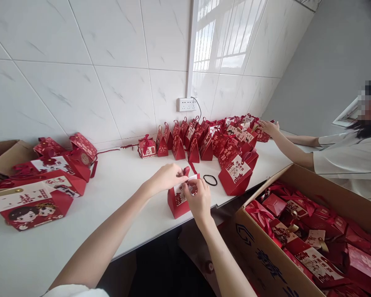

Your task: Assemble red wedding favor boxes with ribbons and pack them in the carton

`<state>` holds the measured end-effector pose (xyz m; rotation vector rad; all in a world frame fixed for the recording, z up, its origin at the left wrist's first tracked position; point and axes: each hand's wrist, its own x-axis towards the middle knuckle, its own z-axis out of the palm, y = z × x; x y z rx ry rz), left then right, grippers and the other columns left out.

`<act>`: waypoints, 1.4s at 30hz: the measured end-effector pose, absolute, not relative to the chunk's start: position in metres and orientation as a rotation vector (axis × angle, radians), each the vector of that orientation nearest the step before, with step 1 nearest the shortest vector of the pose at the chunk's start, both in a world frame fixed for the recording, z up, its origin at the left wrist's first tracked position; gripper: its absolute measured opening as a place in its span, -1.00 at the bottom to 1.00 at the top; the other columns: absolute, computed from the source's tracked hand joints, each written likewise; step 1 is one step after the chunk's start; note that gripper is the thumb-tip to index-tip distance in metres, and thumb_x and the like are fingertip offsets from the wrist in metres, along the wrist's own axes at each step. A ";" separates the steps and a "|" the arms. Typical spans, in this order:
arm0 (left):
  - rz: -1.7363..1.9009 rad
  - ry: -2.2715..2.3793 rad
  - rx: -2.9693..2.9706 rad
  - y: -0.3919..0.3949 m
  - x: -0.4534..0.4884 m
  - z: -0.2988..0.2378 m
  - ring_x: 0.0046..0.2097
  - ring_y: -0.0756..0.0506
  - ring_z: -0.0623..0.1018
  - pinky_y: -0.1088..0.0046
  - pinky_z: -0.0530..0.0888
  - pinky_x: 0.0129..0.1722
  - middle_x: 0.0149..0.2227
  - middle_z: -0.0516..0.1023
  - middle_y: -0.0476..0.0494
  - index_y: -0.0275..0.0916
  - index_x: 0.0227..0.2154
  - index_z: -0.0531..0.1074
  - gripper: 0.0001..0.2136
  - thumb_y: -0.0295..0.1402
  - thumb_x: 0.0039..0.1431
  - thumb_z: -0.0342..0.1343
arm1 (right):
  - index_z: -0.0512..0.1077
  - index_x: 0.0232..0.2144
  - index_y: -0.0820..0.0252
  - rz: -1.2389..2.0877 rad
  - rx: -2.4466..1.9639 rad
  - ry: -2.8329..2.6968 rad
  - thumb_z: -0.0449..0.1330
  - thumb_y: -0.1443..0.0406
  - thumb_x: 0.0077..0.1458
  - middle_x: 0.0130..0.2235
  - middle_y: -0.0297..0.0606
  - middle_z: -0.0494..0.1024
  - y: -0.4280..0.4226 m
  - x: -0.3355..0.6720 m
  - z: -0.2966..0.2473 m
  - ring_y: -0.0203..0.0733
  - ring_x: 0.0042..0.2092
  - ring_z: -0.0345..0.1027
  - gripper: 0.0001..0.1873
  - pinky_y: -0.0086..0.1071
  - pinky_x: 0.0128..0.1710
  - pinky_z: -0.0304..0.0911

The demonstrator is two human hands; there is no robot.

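Observation:
A small red gift box (177,208) with a white printed panel stands upright on the white table before me. My left hand (170,177) is closed at its top, pinching the red ribbon (186,170) there. From the right, my right hand (200,199) is closed on the upper part of the box, with thumb and fingers together by the white panel. My fingers partly hide the top of the box. A black elastic band (210,180) lies on the table just right of my hands.
Red gift boxes (177,144) stand in rows along the tiled wall, and larger ones (38,204) lie at left. An open carton (266,247) full of them is at lower right. A co-worker's hand (268,128) touches boxes at far right. A power strip (187,104) is on the wall.

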<state>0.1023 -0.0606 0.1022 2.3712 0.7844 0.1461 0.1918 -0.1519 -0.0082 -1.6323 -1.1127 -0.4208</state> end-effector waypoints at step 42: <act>0.374 0.672 2.349 -0.058 0.092 0.077 -0.39 -0.08 0.53 0.49 0.42 -0.33 -0.44 0.60 -0.10 -0.24 -0.47 0.53 -0.71 -0.16 0.10 0.02 | 0.38 -0.43 0.16 -0.334 -1.640 -1.236 0.09 0.31 0.11 -0.47 -0.36 0.46 -0.157 0.200 0.004 -0.30 -0.48 0.32 -0.90 -0.36 -0.31 0.18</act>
